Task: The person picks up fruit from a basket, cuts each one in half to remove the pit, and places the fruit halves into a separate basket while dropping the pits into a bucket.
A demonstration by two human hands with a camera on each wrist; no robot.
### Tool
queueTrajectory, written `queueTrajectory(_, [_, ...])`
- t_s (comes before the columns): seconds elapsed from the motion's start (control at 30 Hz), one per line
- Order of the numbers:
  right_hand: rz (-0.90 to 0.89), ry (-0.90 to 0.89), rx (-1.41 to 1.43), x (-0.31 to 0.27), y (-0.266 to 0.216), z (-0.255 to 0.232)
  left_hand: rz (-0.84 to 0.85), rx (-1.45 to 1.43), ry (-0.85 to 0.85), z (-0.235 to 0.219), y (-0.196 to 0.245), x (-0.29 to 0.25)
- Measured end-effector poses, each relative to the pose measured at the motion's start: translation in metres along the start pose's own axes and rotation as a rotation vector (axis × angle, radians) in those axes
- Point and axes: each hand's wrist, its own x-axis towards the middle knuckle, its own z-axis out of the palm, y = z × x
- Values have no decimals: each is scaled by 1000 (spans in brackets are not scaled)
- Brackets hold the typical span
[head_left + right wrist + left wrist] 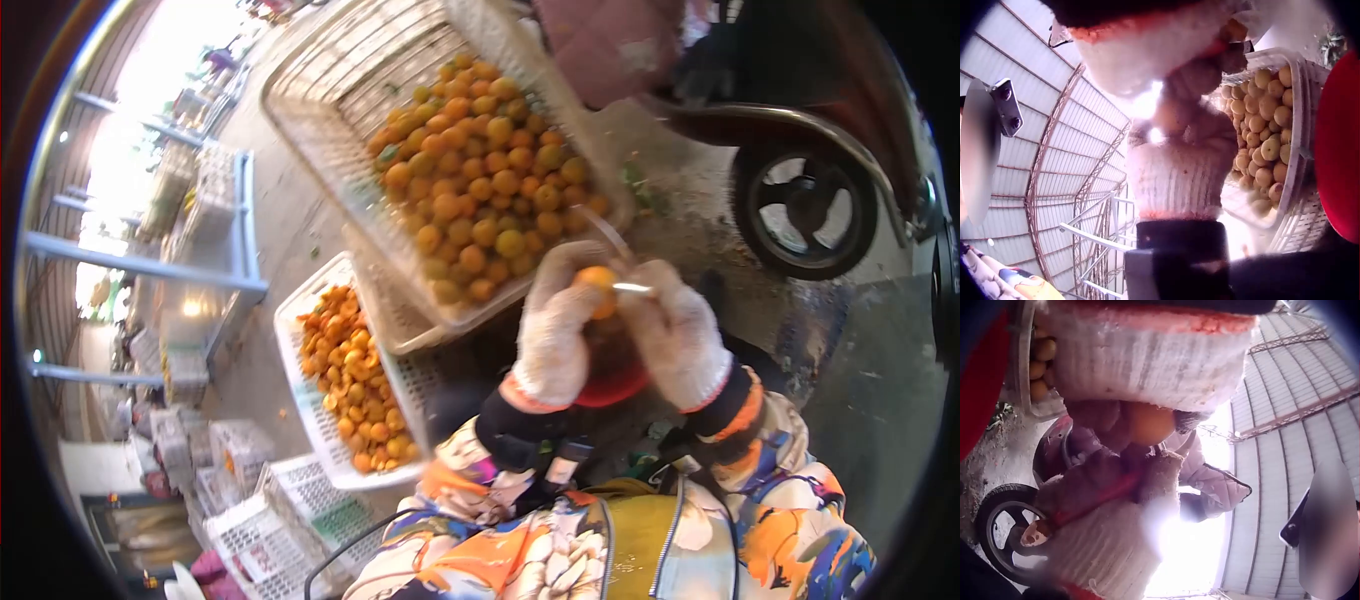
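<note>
Near the right end of the large basket [335, 195], an orange fruit [597, 276] lay pinched in the left hand's [553, 350] fingers – just left of the right hand [685, 335], whose fingers curled round a red-handled tool [1110, 495], bright end leftward.

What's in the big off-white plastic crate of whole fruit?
Round orange and yellow-green fruit heaped toward one end of the crate, a green leaf on the heap. Bare latticed plastic shows at the other end. Anything beneath the heap is covered.
</note>
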Motion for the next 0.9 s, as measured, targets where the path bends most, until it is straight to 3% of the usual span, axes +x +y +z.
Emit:
queueTrajectory(0.07, [157,-53,16,-1,-3,1,47,77,31,8,2,-4])
queueTrajectory(0.13, [99,-57,-8,0,3,6,102,157,55,10,3,-5])
queueTrajectory(0.17, [107,-52,38,0,6,9,9,135,63,10,7,-7])
queueTrajectory(0.23, [58,-11,69,2,16,12,46,164,12,4,6,-3])
queueTrajectory(0.27, [237,-79,116,4,11,5,76,196,-38,0,3,1])
queueTrajectory(0.33, [303,-93,454,5,10,2,136,250,-172,-11,1,2])
queueTrajectory(0.4, [533,-157,633,7,5,-4,218,332,-112,-8,-1,-3])
queueTrajectory(0.43, [513,-147,645,8,10,-2,212,324,-134,-4,-5,-5])
queueTrajectory(0.5, [488,-133,660,10,27,6,181,165,-16,2,-8,-6])
queueTrajectory(0.6, [507,-183,872,7,40,13,132,58,53,9,-10,-5])
queueTrajectory(0.67, [604,-193,955,3,39,14,83,-68,27,3,-9,0])
queueTrajectory(0.7, [602,-193,954,5,23,6,36,-193,8,-1,-7,3])
queueTrajectory(0.77, [971,-450,419,11,-22,-15,-39,-406,51,0,-7,7])
queueTrajectory(0.8, [808,-623,824,1,-16,-18,-36,-405,51,-2,-6,11])
queueTrajectory(0.87, [722,-504,731,-6,-12,-20,-137,-618,153,-16,-7,20])
queueTrajectory(0.9, [592,-388,698,-6,5,-13,-148,-655,157,-24,-6,21])
